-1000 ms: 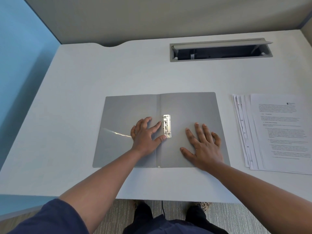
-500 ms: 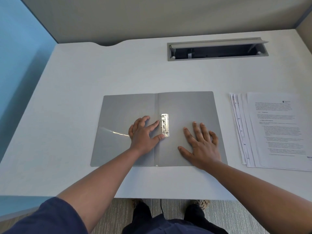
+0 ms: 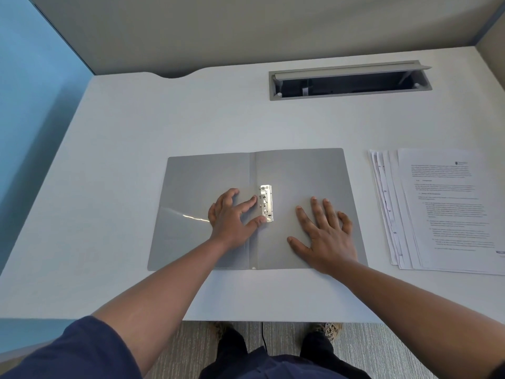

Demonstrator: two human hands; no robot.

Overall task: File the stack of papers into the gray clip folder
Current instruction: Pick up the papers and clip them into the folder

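A view from above looks down at a white desk (image 3: 136, 160), with a blue wall (image 3: 32, 77) along its left side. A gray folder (image 3: 207, 173) lies open and flat in the middle of the desk, nearer the front edge. Spread open, it is wider than it is deep, and its spine runs from the near edge toward the far edge.

The left hand (image 3: 232, 217) rests palm down on the left cover beside the spine, fingers loosely spread and holding nothing. Its index finger and thumb reach right to touch a metal clip (image 3: 266, 203). The clip is a narrow silver strip fixed just right of the spine, its long side running along the spine, about halfway up the folder.

The right hand (image 3: 325, 236) lies flat on the right cover, fingers spread wide and pointing away from the person, holding nothing.

Farther right, apart from the folder, a stack of papers (image 3: 442, 209) lies on the desk, long side running near to far, printed text upright to the viewer. The sheets are fanned so their left edges show in steps.

At the back right of the desk is a long open cable tray (image 3: 349, 80), lying left to right.
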